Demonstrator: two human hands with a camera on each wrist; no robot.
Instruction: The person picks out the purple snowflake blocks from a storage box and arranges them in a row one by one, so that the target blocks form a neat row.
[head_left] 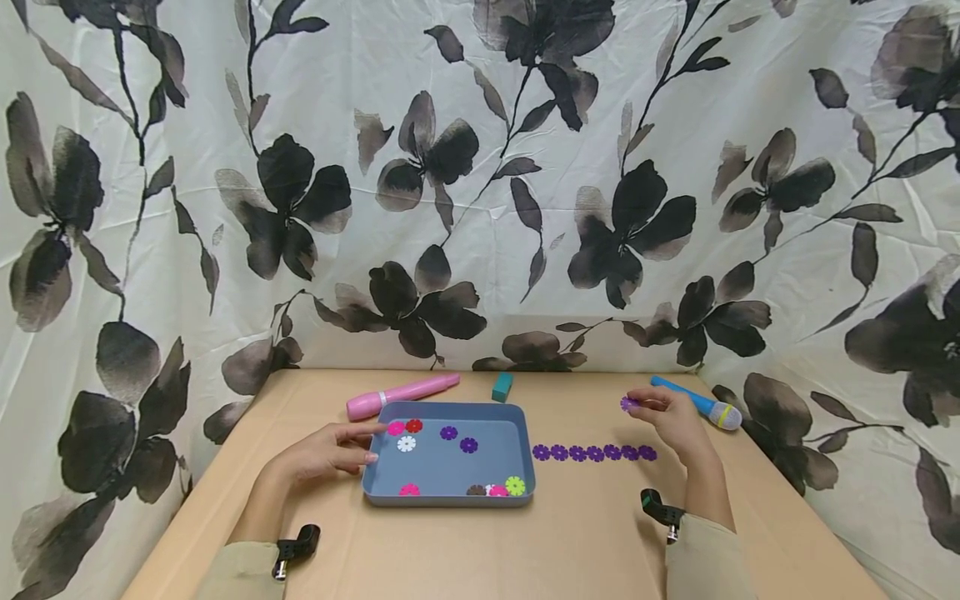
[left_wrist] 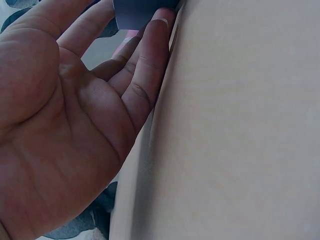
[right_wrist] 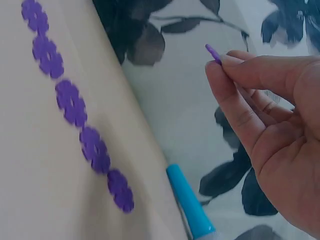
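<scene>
Purple flower disc pinched at the right fingertips

The purple flower disc (head_left: 627, 404) sits between the thumb and index finger of the right hand (head_left: 677, 423), which grip it by one edge; the rest juts out past the tips, edge-on in the right wrist view. It is apart from the row of seven purple flower discs (head_left: 595, 453), on the far side of the row's right end. The row runs from just beside the blue-grey tray (head_left: 450, 502) towards the right hand. Inside the tray lie two more purple discs (head_left: 448, 433), with pink, red, white, brown and yellow-green ones around the edges. The left hand (head_left: 324, 452) has its fingers loosely extended, tips touching the tray's left side. Behind the tray lie a pink tapered stick (head_left: 405, 395) and a teal block (head_left: 502, 387); a blue toy microphone (head_left: 697, 403) lies beyond the right hand, near the table's edge
</scene>
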